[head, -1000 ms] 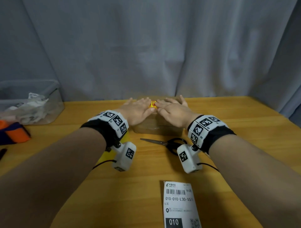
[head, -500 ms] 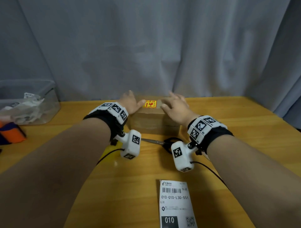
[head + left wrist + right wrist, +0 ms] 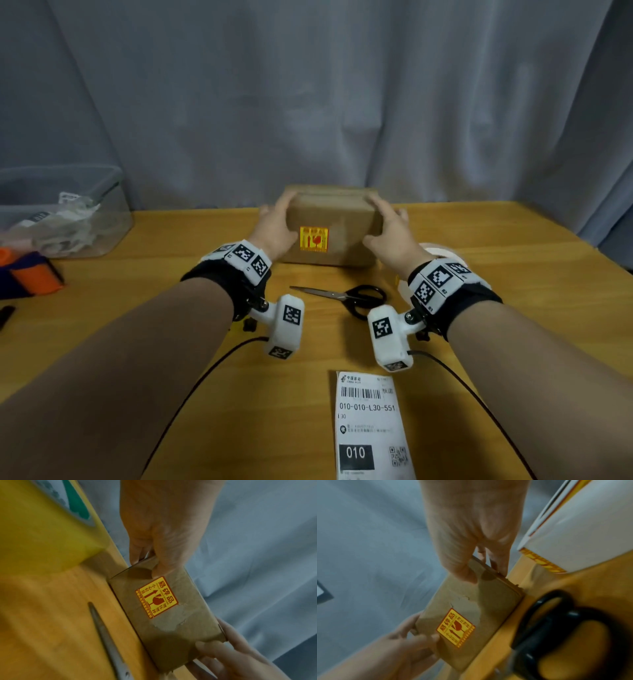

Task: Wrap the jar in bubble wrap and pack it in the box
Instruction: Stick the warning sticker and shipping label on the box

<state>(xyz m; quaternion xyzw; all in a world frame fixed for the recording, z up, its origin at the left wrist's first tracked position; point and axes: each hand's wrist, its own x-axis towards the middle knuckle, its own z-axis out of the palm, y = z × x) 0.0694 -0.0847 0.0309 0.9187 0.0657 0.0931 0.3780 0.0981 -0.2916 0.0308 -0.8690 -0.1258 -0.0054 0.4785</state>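
The closed brown cardboard box (image 3: 339, 222) sits at the middle of the table, tipped so that the face with the yellow fragile sticker (image 3: 313, 238) points toward me. My left hand (image 3: 277, 226) grips its left end, thumb on the sticker face and fingers behind. At the other end my right hand (image 3: 387, 229) grips the same way. The left wrist view shows the box (image 3: 171, 622) with torn paper patches beside the sticker, its lower edge on the wood. In the right wrist view the box (image 3: 471, 615) appears between both hands. No jar or bubble wrap shows.
Black-handled scissors (image 3: 346, 295) lie just in front of the box. A printed shipping label (image 3: 371, 425) lies near me. A white tape roll (image 3: 442, 253) stands by my right wrist and a yellow roll (image 3: 42, 534) left of the box. A clear bin (image 3: 113, 205) holds scraps at far left.
My hands left the sticker on the box top, spread to the box's two ends and took hold. The box has tipped so its sticker face now points toward me.
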